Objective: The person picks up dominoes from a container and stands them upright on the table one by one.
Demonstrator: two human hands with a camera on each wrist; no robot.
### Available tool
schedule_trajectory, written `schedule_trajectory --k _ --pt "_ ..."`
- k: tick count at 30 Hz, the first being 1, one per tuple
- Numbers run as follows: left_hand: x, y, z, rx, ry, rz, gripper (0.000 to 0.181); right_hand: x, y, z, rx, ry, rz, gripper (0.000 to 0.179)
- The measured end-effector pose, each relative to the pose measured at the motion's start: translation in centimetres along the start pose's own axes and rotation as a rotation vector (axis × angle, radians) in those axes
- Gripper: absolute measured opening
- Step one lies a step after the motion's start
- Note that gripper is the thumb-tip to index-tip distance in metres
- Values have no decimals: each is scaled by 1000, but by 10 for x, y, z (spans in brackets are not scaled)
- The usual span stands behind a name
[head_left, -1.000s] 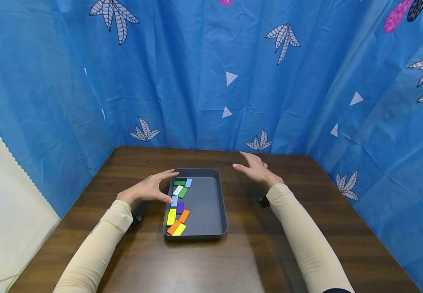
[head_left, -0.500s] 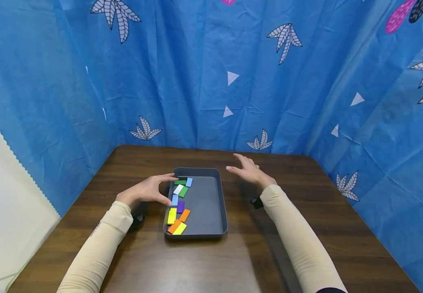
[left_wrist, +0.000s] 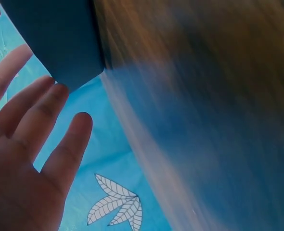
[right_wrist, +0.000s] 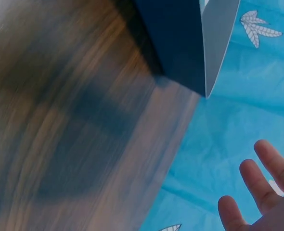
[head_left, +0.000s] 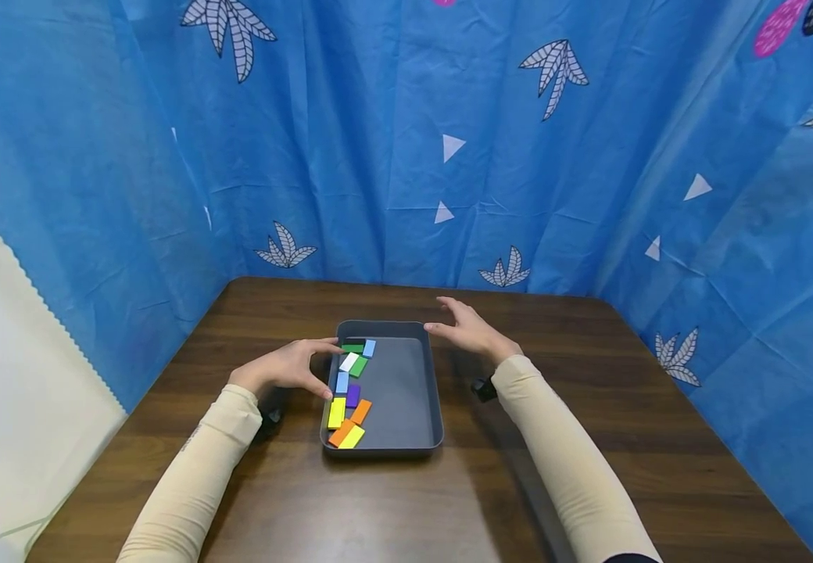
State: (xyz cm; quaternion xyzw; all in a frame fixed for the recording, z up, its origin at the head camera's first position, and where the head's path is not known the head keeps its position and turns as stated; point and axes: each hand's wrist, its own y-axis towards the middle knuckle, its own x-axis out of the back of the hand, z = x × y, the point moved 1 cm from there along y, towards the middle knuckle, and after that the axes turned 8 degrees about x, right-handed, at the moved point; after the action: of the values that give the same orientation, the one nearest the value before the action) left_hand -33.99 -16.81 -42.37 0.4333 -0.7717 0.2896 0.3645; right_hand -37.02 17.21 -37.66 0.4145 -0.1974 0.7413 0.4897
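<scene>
While the left hand (head_left: 281, 367) and right hand (head_left: 475, 335) curve wide, holding nothing, the tray (head_left: 402, 391) looks light and stiff, best held by its sides.

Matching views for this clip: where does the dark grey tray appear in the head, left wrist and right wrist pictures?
Head: the dark grey tray lies just below centre, whole outline visible.
Left wrist: upper left, a dark outer side, cut off by the top edge.
Right wrist: top, right of centre, also cut off.
Shared landmark: the blue leaf-print curtain, across the top in head, lower left in left wrist, right side in right wrist.
</scene>
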Motion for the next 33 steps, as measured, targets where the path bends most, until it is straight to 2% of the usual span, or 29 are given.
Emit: schedule_trajectory --k 10,16,27,33 --pt "0 -1 -4 70 19 45 83 -11 9 16 22 29 7 82" --pt "-1 0 -4 74 17 50 86 -21 16 24 -7 77 34 73" --pt "-2 0 -2 72 36 32 89 -39 37 35 55 115 74 59" --pt "-3 0 -4 92 40 58 88 -51 44 36 23 134 98 58"
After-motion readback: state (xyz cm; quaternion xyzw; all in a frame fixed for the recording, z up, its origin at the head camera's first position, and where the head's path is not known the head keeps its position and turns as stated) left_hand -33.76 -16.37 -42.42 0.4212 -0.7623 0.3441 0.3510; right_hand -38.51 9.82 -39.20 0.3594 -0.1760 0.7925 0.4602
